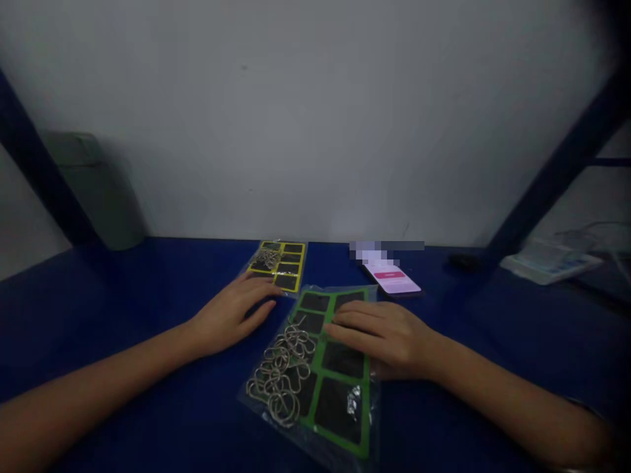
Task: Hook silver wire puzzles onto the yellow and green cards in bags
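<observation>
In the middle front lies a clear plastic bag (342, 410) with black panels framed in green. Several curled silver wire hooks (280, 378) show along its left side. My right hand (387, 332) grips this bag at its right edge, the fingers laid across the top and the thumb mostly hidden by the edge. Farther back is a smaller-looking clear bag (290, 268) with black panels framed in yellow, bent wire pieces also inside. My left hand (236, 312) rests at its near edge, fingers apart and thumb stretched out, partly over the bag's lower left corner.
A phone (394, 279) with a lit screen lies behind my right hand. A grey-green bin-like container (101, 190) stands at the back left. A small dark object (462, 262) and a pale device (549, 261) sit to the right. Blue posts flank the table (162, 407) before a pale wall.
</observation>
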The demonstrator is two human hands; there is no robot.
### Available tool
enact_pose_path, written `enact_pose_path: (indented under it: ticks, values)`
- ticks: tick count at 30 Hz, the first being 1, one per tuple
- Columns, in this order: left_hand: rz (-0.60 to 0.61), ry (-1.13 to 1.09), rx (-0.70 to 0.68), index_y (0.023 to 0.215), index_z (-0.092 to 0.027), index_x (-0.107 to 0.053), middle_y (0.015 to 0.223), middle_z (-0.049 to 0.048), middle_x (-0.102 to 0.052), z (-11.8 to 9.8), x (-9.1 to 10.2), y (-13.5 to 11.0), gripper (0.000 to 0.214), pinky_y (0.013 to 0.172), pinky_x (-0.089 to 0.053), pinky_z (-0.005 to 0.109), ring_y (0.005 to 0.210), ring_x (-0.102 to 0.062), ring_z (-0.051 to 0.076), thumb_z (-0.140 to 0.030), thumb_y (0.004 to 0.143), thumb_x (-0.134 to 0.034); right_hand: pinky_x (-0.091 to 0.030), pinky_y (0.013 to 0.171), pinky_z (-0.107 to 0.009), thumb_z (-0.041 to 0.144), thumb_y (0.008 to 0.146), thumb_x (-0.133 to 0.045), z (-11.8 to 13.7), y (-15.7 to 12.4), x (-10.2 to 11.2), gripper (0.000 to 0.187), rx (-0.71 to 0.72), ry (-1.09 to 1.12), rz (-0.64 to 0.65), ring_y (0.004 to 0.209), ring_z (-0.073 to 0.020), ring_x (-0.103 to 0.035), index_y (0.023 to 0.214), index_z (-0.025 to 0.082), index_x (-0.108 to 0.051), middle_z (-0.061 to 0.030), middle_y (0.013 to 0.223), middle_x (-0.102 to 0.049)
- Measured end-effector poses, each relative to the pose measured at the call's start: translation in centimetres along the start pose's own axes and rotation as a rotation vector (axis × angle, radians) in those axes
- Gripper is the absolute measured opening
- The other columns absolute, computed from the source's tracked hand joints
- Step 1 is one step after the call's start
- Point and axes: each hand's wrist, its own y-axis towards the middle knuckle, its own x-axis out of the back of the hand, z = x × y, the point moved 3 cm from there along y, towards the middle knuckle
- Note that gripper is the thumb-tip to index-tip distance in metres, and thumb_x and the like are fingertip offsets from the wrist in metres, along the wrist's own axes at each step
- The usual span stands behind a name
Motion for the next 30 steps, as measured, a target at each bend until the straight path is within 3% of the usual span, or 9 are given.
enact_pose_path:
  ticks: [5, 12, 16, 24, 30]
  values:
    - [0.106, -0.039, -0.099, 0.116, -0.025, -0.046, 0.122, 0.0019, -0.049, -1.3, -0.1, -0.1, 0.03, 0.101, -0.026, 0.042, 0.115, -0.041, 0.018, -0.025, 0.087, -0.037, -0.049, 0.073, -0.034, 0.017, 0.078, -0.044, -0.3, 0.1, -0.2, 0.032, -0.046, 0.044, -0.004, 0.091, -0.0195, -0.055, 0.109, 0.01, -0.049, -0.013, 0.092, -0.062]
    - [0.189, -0.067, -0.209, 0.127, -0.028, -0.033, 0.13, -0.0007, -0.04, -2.4, 0.1, -0.3, 0.041, 0.101, -0.026, 0.042, 0.124, -0.027, 0.02, -0.027, 0.087, -0.039, -0.047, 0.078, -0.038, 0.011, 0.072, -0.036, -0.7, -0.3, -0.3, 0.053, -0.025, 0.136, -0.03, 0.101, -0.0202, -0.05, 0.125, 0.011, -0.031, -0.0127, 0.104, -0.057]
    - [0.256, -0.055, -0.214, 0.128, -0.029, -0.03, 0.129, -0.0019, -0.041, -2.5, 0.0, -0.3, 0.041, 0.101, -0.025, 0.044, 0.122, -0.032, 0.019, -0.028, 0.088, -0.036, -0.045, 0.081, -0.04, 0.009, 0.072, -0.035, -0.9, -0.8, -0.5, 0.057, -0.027, 0.148, -0.056, 0.108, -0.0205, -0.046, 0.128, 0.015, -0.025, -0.0122, 0.112, -0.053]
    - [0.202, 0.018, -0.231, 0.123, -0.028, -0.04, 0.124, 0.0, -0.047, -2.4, 0.1, -0.4, 0.034, 0.101, -0.023, 0.043, 0.117, -0.04, 0.019, -0.03, 0.089, -0.035, -0.045, 0.082, -0.039, 0.009, 0.077, -0.034, -1.2, -1.5, -0.6, 0.053, -0.09, 0.107, -0.065, 0.108, -0.0195, -0.046, 0.128, 0.017, -0.025, -0.0109, 0.109, -0.055]
    - [0.159, 0.092, -0.283, 0.118, -0.023, -0.047, 0.119, 0.0017, -0.052, -2.5, 0.3, -0.6, 0.032, 0.098, -0.027, 0.043, 0.112, -0.045, 0.02, -0.029, 0.089, -0.035, -0.048, 0.077, -0.034, 0.01, 0.082, -0.034, -1.0, -1.1, -0.5, 0.042, -0.099, 0.016, -0.075, 0.104, -0.0186, -0.049, 0.123, 0.013, -0.035, -0.0107, 0.106, -0.058]
